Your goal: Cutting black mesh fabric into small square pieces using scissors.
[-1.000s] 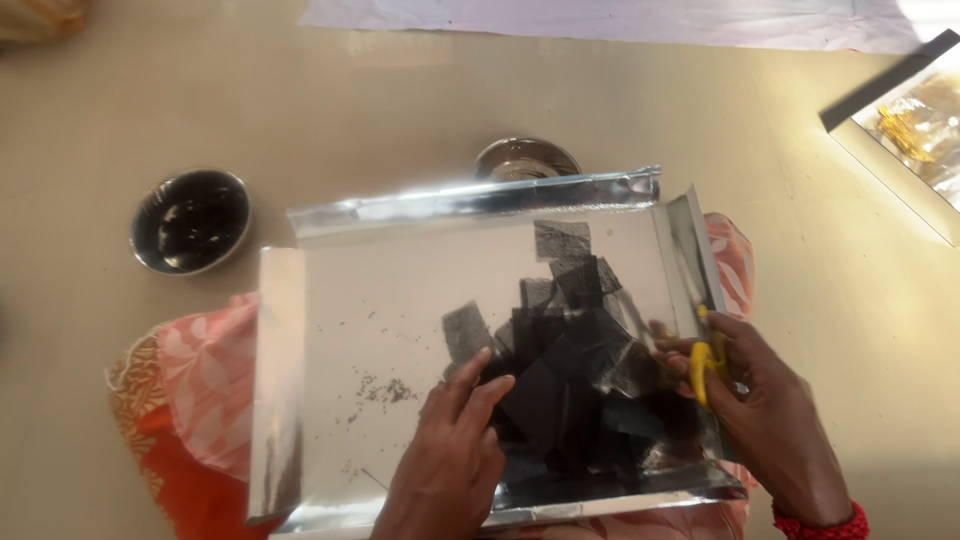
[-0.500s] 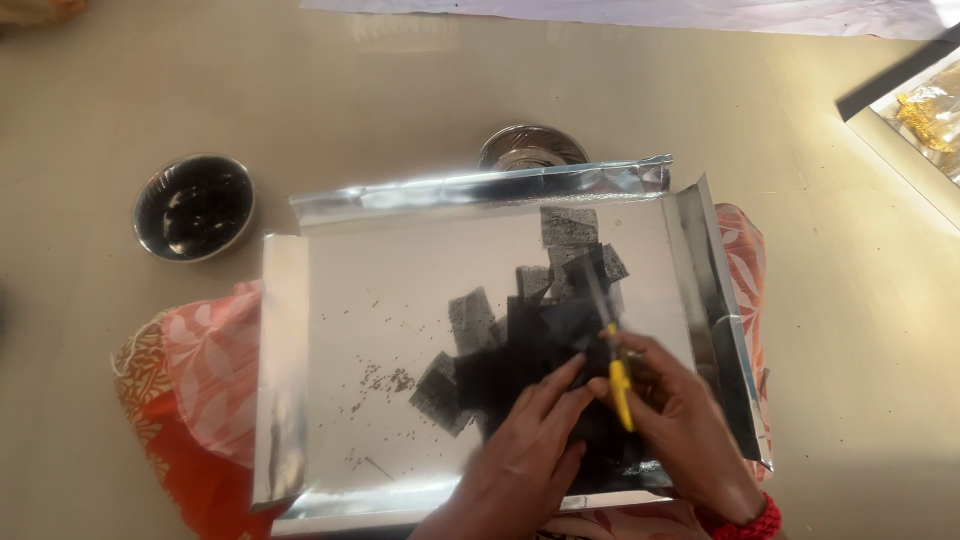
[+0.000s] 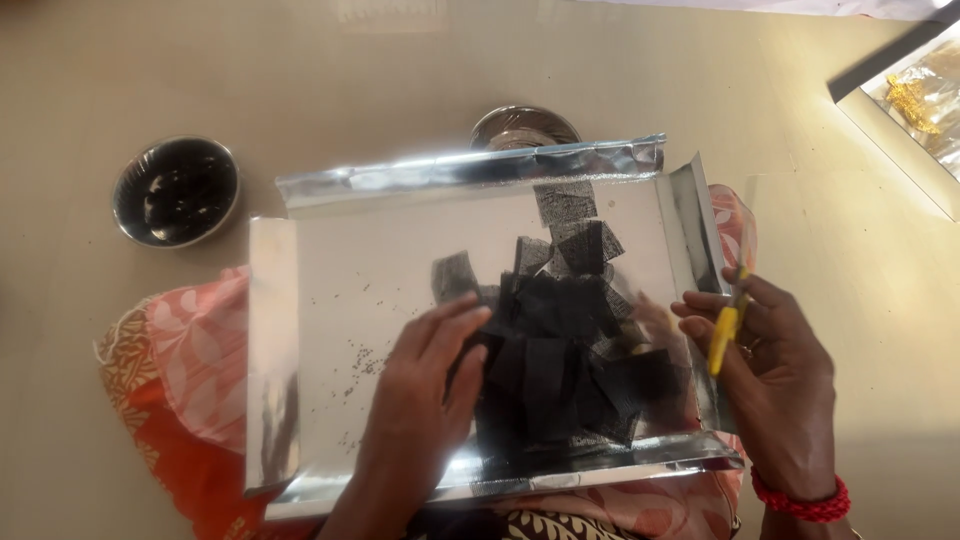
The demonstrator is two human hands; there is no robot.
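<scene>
Black mesh squares pressed down in a foil tray.

The left hand [image 3: 425, 385] is laid flat, fingers together, on the heaped, coarse-woven black squares [image 3: 560, 350]; the right hand [image 3: 775, 365] is clamped on a slim yellow tool [image 3: 725, 330], its tip blurred. Beyond the fingers, the crinkled foil tray [image 3: 280, 330] is backed by two steel bowls [image 3: 177, 191], one half hidden.

L hand [image 3: 425, 375] flat, palm down; R hand [image 3: 775, 350] in closed grip.
</scene>
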